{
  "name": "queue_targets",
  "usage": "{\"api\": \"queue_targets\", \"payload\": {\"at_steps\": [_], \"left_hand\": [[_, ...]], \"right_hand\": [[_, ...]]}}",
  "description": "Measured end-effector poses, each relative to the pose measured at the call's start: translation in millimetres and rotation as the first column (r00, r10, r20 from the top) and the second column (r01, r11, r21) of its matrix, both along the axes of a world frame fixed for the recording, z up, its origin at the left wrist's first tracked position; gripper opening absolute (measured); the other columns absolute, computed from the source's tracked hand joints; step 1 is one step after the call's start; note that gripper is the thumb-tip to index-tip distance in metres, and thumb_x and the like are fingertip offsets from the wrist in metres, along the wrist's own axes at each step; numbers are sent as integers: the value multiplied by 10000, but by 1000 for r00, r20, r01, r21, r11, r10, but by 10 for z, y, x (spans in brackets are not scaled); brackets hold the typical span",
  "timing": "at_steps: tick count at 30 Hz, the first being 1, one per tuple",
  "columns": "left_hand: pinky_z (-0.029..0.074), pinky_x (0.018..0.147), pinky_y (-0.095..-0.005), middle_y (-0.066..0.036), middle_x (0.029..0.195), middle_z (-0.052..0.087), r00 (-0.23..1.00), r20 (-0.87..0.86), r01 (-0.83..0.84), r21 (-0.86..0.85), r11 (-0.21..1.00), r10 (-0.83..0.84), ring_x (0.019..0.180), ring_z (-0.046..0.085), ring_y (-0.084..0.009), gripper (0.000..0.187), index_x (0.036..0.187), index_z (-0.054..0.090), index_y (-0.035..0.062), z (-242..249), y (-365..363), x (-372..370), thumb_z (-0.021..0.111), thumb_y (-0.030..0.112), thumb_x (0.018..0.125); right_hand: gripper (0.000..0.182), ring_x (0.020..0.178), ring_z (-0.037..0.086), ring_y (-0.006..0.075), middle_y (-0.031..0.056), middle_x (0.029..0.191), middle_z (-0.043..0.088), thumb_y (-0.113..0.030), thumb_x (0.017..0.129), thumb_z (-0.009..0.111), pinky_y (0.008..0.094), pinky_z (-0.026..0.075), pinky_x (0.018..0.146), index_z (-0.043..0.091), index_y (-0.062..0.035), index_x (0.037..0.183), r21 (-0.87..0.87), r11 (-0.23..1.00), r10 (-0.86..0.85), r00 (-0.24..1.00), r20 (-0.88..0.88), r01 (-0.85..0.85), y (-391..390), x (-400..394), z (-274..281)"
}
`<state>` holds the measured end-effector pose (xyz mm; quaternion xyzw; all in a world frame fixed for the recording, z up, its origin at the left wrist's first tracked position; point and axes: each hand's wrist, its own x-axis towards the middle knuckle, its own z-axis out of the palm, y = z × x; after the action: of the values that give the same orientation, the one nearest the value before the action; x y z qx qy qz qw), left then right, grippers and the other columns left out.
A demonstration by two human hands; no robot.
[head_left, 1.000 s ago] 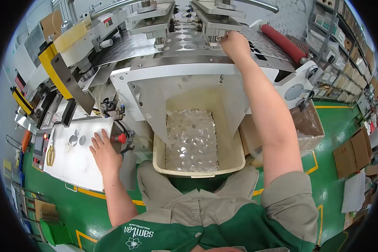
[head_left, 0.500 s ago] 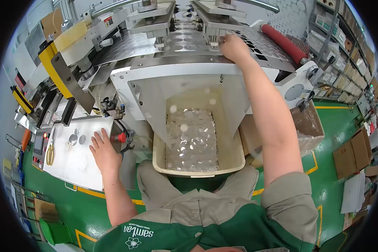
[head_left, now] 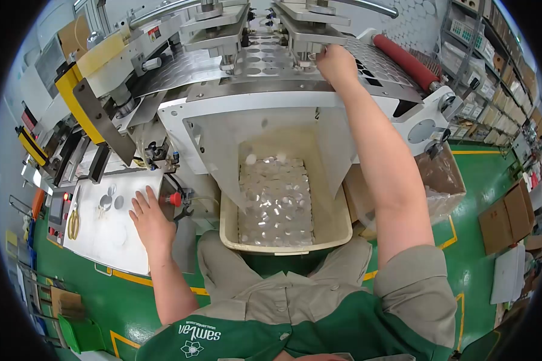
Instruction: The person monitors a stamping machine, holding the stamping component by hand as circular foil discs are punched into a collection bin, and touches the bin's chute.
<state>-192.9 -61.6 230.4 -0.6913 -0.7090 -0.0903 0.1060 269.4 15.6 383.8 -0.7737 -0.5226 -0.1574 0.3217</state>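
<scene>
My left hand lies flat with fingers spread on a white tabletop. Close to its fingertips are several small round discs, and a pair of yellow-handled scissors rests further left. My right hand reaches up to the machine, beside the right metal press block. Its fingers are curled; whatever they hold or touch is hidden. Beneath it runs a sheet with rows of round cut-outs. Below the machine a cream bin stands between my knees, holding many clear discs.
A red roller sits at the machine's right end. Yellow guards and a red button are on the left. An open carton with plastic lining stands right of the bin. Shelves line the far right.
My right hand has shifted slightly at the press block, with its fingers more curled. Loose discs in the air above the bin are in different places. My left hand stays on the tabletop.
</scene>
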Motion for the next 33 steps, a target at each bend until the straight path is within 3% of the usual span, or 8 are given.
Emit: {"api": "queue_targets", "payload": {"at_steps": [6, 8, 12, 14, 18, 21, 30, 33], "left_hand": [[210, 1154, -507, -235, 1505, 288, 1000, 16, -4, -9, 1000, 4, 1404, 268, -402, 933, 1472, 281, 77, 8, 0, 10, 692, 8, 638], [217, 1151, -508, -236, 1503, 293, 1000, 5, 2, 4, 1000, -2, 1398, 278, -404, 916, 1467, 292, 73, -7, 2, 3, 691, 18, 644], [235, 1145, -506, -240, 1494, 300, 1000, -10, 7, 11, 1000, -7, 1391, 287, -405, 945, 1463, 290, 67, -21, 14, -5, 714, 40, 619], [240, 1143, -507, -237, 1490, 306, 1000, -9, 6, 20, 1000, -5, 1387, 292, -406, 954, 1463, 289, 69, 1, -12, 23, 720, 40, 613], [239, 1146, -510, -237, 1493, 302, 999, -32, 12, 23, 1000, -12, 1387, 294, -401, 1030, 1472, 265, 82, -44, 16, -14, 766, 44, 573], [233, 1150, -506, -233, 1499, 296, 1000, -25, 7, 22, 1000, -7, 1392, 286, -400, 1027, 1475, 259, 81, -48, 28, -8, 762, 42, 581], [234, 1151, -498, -237, 1495, 303, 1000, -28, 2, 8, 1000, -2, 1392, 288, -397, 1004, 1474, 255, 69, -18, 15, 7, 747, 49, 598], [233, 1151, -501, -236, 1496, 302, 1000, -16, 10, 25, 1000, -10, 1392, 288, -398, 1010, 1472, 259, 71, -62, 25, -10, 755, 52, 592]], "right_hand": [[307, 942, 657, 370, 204, 974, 689, -224, 823, 522, 458, 497, 849, 678, -58, 1029, 124, 992, -9, 1000, -10, 10, -8, -32, -22], [283, 910, 664, 365, 181, 911, 699, -223, 820, 530, 461, 498, 823, 689, -57, 986, -4, 999, 37, 999, 27, -37, 45, 31, -112], [288, 976, 652, 353, 225, 1042, 670, -200, 811, 524, 473, 495, 850, 700, -58, 989, 140, 989, 34, 999, 24, -37, 49, 15, -79], [290, 931, 663, 359, 195, 934, 696, -191, 814, 522, 480, 501, 813, 686, -60, 1014, -48, 998, 35, 999, 27, -33, 66, 26, -98], [289, 987, 656, 358, 178, 1078, 678, -162, 813, 506, 441, 507, 840, 694, -50, 1002, 74, 997, -2, 1000, -11, 3, 0, -44, 0], [251, 933, 665, 357, 182, 953, 700, -165, 807, 538, 442, 487, 848, 692, -50, 968, 8, 1000, 14, 1000, 20, -14, 9, -35, -54], [270, 911, 676, 355, 189, 973, 699, -165, 785, 544, 455, 504, 825, 700, -53, 975, 158, 987, 41, 999, 21, -44, -16, 3, -63], [268, 935, 666, 348, 189, 995, 692, -186, 803, 541, 461, 494, 835, 694, -52, 977, 6, 999, 32, 999, -28, -32, 49, 27, -94]]}}
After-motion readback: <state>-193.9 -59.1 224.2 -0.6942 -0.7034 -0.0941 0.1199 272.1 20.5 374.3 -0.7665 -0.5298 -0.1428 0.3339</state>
